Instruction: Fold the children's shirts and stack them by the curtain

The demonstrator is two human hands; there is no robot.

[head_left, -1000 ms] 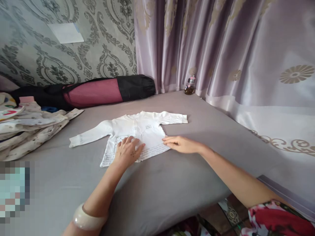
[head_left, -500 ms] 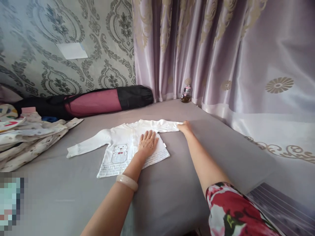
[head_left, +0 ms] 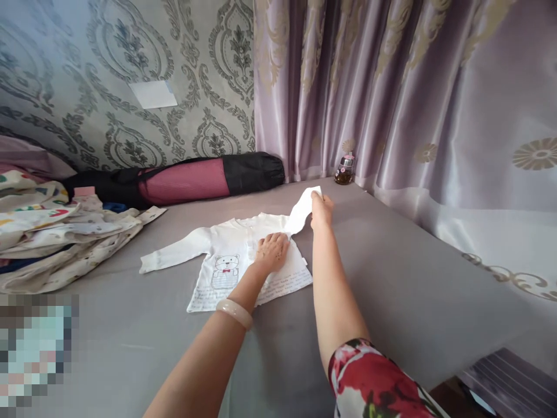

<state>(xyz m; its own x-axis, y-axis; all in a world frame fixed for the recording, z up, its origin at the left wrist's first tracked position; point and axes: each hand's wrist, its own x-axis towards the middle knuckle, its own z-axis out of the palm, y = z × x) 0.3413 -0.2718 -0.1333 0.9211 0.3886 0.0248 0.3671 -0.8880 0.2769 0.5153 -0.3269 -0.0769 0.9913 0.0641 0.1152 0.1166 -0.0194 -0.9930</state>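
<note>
A small white long-sleeved shirt [head_left: 206,249] with a printed bear lies spread on the grey bed sheet [head_left: 165,348]. Pressed on its front, right of the bear, is my left hand [head_left: 273,253], its fingers laid flat and a pale bangle on the wrist. My right hand [head_left: 322,209] pinches the cuff of the sleeve on the right and holds it raised off the bed. That lifted sleeve [head_left: 301,210] slants up from the shoulder. The other sleeve [head_left: 174,251] stretches out flat to the left.
Crumpled patterned clothes [head_left: 39,232] are heaped at the left. Behind the shirt, a long pink and black bag [head_left: 183,180] lies along the wall. A small bottle [head_left: 344,169] stands in the corner by the purple curtain [head_left: 331,87].
My right hand has lifted the sleeve's cuff off the bed and brought it up and inward. My left hand stays flat on the shirt. The view has turned slightly left.
</note>
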